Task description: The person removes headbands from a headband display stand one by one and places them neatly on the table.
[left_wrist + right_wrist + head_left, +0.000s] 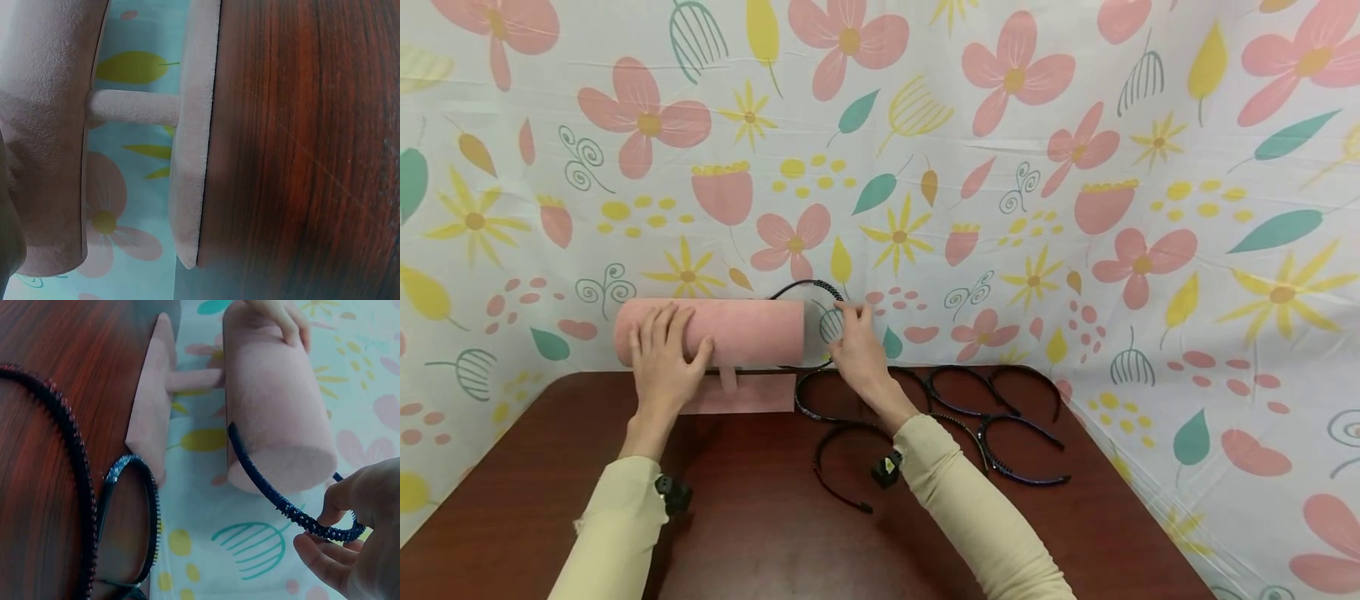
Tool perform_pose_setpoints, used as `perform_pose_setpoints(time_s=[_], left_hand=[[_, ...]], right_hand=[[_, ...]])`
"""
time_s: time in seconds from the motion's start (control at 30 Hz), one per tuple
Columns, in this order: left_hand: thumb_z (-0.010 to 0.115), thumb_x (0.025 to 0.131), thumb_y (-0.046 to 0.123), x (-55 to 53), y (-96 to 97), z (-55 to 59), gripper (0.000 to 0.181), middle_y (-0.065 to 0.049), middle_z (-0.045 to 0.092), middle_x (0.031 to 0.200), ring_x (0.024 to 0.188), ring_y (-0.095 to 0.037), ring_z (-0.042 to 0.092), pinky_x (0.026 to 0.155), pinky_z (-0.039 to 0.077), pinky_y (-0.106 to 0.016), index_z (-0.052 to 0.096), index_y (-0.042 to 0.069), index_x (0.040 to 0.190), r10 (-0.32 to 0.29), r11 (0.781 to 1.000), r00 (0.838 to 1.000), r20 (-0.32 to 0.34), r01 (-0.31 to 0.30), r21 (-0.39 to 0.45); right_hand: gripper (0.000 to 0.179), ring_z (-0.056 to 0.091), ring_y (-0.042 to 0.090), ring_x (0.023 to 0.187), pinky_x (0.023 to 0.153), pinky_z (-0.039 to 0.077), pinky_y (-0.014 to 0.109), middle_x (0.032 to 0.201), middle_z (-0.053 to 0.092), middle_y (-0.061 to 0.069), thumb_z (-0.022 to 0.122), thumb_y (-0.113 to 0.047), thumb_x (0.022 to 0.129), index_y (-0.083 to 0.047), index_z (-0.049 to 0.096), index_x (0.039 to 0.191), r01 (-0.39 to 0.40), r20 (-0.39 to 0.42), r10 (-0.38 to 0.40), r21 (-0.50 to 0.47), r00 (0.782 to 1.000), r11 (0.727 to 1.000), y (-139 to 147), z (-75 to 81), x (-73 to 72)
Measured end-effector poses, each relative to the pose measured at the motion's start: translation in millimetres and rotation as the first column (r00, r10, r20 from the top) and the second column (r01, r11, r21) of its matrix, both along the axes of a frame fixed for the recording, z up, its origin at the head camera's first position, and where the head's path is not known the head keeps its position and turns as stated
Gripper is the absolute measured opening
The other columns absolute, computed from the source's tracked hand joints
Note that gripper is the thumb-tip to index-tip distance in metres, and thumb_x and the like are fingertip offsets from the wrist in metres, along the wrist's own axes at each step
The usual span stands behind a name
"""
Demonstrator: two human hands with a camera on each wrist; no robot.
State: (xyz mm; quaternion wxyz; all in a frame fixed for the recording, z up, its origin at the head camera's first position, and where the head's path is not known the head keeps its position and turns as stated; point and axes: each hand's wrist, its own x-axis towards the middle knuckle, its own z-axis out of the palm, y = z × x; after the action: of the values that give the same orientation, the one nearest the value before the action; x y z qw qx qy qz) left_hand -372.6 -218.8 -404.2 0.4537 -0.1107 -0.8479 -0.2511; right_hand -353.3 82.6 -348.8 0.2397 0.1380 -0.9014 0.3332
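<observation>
A pink, plush-covered headband stand (752, 333) has a thick horizontal roll on a short post above a flat base (767, 398), at the table's back left. My left hand (664, 354) rests on the left part of the roll, fingers spread over its top; in the left wrist view it barely shows. My right hand (859, 346) pinches a dark, bead-studded headband (275, 499) between thumb and fingers at its curve. The headband stands just off the roll's right end, one tip beside the roll's edge in the right wrist view; its other tip is partly hidden.
Several dark headbands lie on the brown table (752, 517) to the right of the stand, among them a blue one (1026, 480) and a plain-looking one (817, 471) under my right forearm. A flower-patterned cloth (925, 167) hangs right behind the table.
</observation>
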Motion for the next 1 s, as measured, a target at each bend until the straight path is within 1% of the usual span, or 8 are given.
perform_pose_setpoints(time_s=[0.13,0.37,0.5,0.63,0.77,0.87,0.9,1.0], left_hand=[[0.059,0.093,0.039,1.0,0.8,0.3,0.057,-0.015,0.04,0.152,0.147,-0.033,0.025,0.123,0.003,-0.057,0.049,0.012,0.142,0.003,1.0,1.0,0.014,-0.003,0.0],[0.059,0.092,0.038,2.5,1.8,2.5,0.057,-0.015,0.041,0.151,0.146,-0.034,0.026,0.123,0.003,-0.057,0.049,0.012,0.142,0.007,1.0,1.0,0.023,-0.007,0.007],[0.059,0.092,0.039,2.8,1.7,3.1,0.057,-0.015,0.041,0.151,0.146,-0.034,0.026,0.123,0.003,-0.056,0.049,0.012,0.141,0.009,1.0,1.0,0.022,-0.009,0.006],[0.057,0.092,0.04,2.1,3.2,2.9,0.057,-0.016,0.042,0.15,0.146,-0.034,0.026,0.123,0.003,-0.056,0.049,0.012,0.141,0.002,1.0,1.0,0.018,-0.002,0.009],[0.058,0.092,0.04,1.9,4.4,2.8,0.057,-0.016,0.041,0.15,0.146,-0.035,0.026,0.123,0.003,-0.056,0.05,0.012,0.141,-0.005,1.0,1.0,0.014,0.005,0.012],[0.058,0.092,0.04,1.3,4.6,2.1,0.057,-0.015,0.041,0.151,0.146,-0.034,0.026,0.123,0.003,-0.056,0.049,0.012,0.141,-0.004,1.0,1.0,0.018,0.004,0.008],[0.058,0.092,0.04,1.5,4.4,2.1,0.057,-0.015,0.041,0.151,0.146,-0.034,0.026,0.123,0.003,-0.056,0.049,0.012,0.141,-0.004,1.0,1.0,0.02,0.003,0.007],[0.059,0.092,0.04,4.3,2.0,3.4,0.058,-0.015,0.04,0.151,0.147,-0.034,0.025,0.123,0.004,-0.056,0.048,0.012,0.142,0.002,1.0,0.999,0.035,-0.002,0.001]], right_hand=[[0.069,0.04,0.013,0.049,0.042,0.03,0.022,0.134,0.04,0.018,0.059,0.007,0.085,-0.016,0.042,0.148,0.011,-0.017,-0.011,0.004,1.0,1.0,10.4,0.1,2.0],[0.069,0.033,0.012,0.049,0.045,0.028,0.022,0.123,0.041,0.015,0.056,0.008,0.083,-0.017,0.044,0.147,0.011,-0.062,-0.011,-0.01,0.998,1.0,27.3,2.3,8.8],[0.068,0.032,0.013,0.049,0.045,0.027,0.022,0.123,0.04,0.015,0.055,0.009,0.084,-0.016,0.045,0.146,0.004,-0.087,-0.007,-0.036,0.996,0.999,37.2,4.9,12.8],[0.068,0.033,0.013,0.051,0.046,0.027,0.022,0.123,0.04,0.016,0.053,0.009,0.085,-0.016,0.045,0.147,0.006,-0.117,-0.01,-0.036,0.993,0.999,50.8,8.4,16.7],[0.068,0.033,0.015,0.054,0.048,0.028,0.024,0.125,0.04,0.018,0.054,0.008,0.085,-0.018,0.046,0.147,0.02,-0.13,-0.022,-0.023,0.991,1.0,67.4,12.4,23.1],[0.068,0.038,0.017,0.061,0.051,0.032,0.026,0.123,0.04,0.019,0.055,0.008,0.085,-0.017,0.045,0.147,0.021,-0.14,-0.023,-0.018,0.99,1.0,82.1,13.8,28.4],[0.068,0.042,0.019,0.064,0.052,0.034,0.026,0.122,0.04,0.018,0.055,0.009,0.085,-0.016,0.044,0.147,0.017,-0.147,-0.02,-0.021,0.989,1.0,87.0,14.2,30.1],[0.067,0.048,0.022,0.075,0.059,0.041,0.029,0.118,0.042,0.02,0.057,0.008,0.087,-0.013,0.041,0.148,-0.017,-0.152,0.012,-0.035,0.988,0.999,101.5,15.9,34.8]])
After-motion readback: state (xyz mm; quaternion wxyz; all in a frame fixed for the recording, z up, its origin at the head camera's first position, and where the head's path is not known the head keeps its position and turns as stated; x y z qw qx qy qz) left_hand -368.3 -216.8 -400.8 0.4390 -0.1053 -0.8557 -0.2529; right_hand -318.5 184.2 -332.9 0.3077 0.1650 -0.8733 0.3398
